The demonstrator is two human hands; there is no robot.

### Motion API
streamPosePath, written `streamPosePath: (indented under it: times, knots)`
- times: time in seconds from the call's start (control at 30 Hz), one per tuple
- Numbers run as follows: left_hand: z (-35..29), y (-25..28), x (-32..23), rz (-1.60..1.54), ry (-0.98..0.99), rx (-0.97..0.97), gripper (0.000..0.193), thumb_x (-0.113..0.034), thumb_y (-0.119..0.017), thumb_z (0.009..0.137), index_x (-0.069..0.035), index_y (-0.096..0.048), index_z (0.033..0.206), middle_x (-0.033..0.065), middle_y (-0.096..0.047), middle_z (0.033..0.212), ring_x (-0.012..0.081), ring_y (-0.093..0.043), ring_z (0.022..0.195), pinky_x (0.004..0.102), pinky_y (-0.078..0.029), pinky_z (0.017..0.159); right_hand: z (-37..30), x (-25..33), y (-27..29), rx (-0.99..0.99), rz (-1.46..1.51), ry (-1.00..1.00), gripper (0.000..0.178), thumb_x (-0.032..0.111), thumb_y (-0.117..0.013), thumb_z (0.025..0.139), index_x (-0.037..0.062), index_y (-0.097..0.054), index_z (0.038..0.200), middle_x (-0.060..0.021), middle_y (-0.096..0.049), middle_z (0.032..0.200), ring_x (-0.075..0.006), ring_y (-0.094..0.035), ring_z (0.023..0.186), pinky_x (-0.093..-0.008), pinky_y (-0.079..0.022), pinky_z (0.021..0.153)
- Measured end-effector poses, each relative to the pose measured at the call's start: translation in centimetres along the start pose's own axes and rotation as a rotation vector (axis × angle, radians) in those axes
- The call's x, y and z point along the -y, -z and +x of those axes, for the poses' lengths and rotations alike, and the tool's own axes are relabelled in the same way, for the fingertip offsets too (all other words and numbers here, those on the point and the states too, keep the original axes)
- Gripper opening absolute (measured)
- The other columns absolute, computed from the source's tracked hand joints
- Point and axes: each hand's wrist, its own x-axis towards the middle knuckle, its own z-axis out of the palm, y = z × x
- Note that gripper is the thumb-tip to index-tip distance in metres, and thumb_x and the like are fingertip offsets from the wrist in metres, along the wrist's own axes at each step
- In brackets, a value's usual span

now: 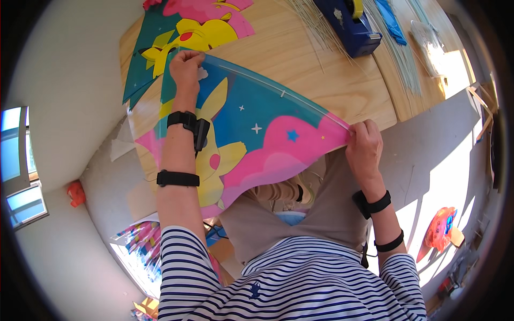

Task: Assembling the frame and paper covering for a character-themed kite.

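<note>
A craft workshop: wooden worktable, thin sticks, tape dispenser.

Kite sheet on table; tape dispenser behind.

A triangular kite sail of thin printed film lies spread across the near edge of the wooden tabletop, its lower part hanging over the edge. It shows a yellow cartoon figure, teal sky with small stars and pink clouds. A thin pale rod runs along its upper edge, corner to corner.
</note>
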Motion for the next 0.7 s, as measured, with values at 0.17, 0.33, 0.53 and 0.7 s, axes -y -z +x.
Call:
streamPosePath:
  times: [0.17, 0.33, 0.53, 0.7]
  knots:
    - [-0.09, -0.33, -0.17, 0.021, 0.003, -0.007, 0.01, 0.003, -0.075, 0.077, 0.0, -0.068, 0.082, 0.0045, -0.065, 0.074, 0.0114, -0.056, 0.064, 0.0253, -0.045, 0.057, -0.05, 0.05, 0.04, 0.0, 0.021, -0.028, 0.01, -0.005, -0.065, 0.074, 0.0018, -0.061, 0.08, -0.0138, -0.056, 0.081, -0.0346, -0.058, 0.081, -0.044, -0.047, 0.07]
    - [0.01, -0.16, 0.07, -0.004, -0.001, -0.007, 0.009, 0.005, -0.075, 0.077, 0.001, -0.068, 0.081, 0.0044, -0.065, 0.074, 0.0113, -0.056, 0.064, 0.0254, -0.045, 0.056, -0.1, -0.05, -0.06, 0.009, 0.041, -0.047, 0.01, -0.005, -0.065, 0.074, 0.0015, -0.06, 0.079, -0.0143, -0.056, 0.08, -0.0349, -0.058, 0.08, -0.0439, -0.047, 0.07]
    - [-0.24, -0.23, -0.1, -0.01, 0.008, -0.008, 0.01, 0.005, -0.075, 0.077, 0.001, -0.068, 0.081, 0.0042, -0.065, 0.074, 0.0109, -0.055, 0.064, 0.0253, -0.044, 0.056, -0.04, -0.27, -0.15, -0.001, 0.051, -0.009, 0.012, -0.007, -0.064, 0.073, 0.0013, -0.059, 0.079, -0.0145, -0.055, 0.079, -0.0347, -0.057, 0.079, -0.0441, -0.047, 0.07]
    - [-0.33, -0.07, -0.12, -0.024, 0.012, -0.011, 0.01, 0.004, -0.076, 0.077, 0.0, -0.067, 0.081, 0.0037, -0.064, 0.073, 0.0107, -0.054, 0.063, 0.0254, -0.044, 0.056, 0.0, -0.4, -0.24, -0.012, 0.072, 0.011, 0.014, -0.009, -0.064, 0.071, 0.0014, -0.059, 0.079, -0.0143, -0.054, 0.079, -0.0347, -0.056, 0.08, -0.0442, -0.046, 0.07]
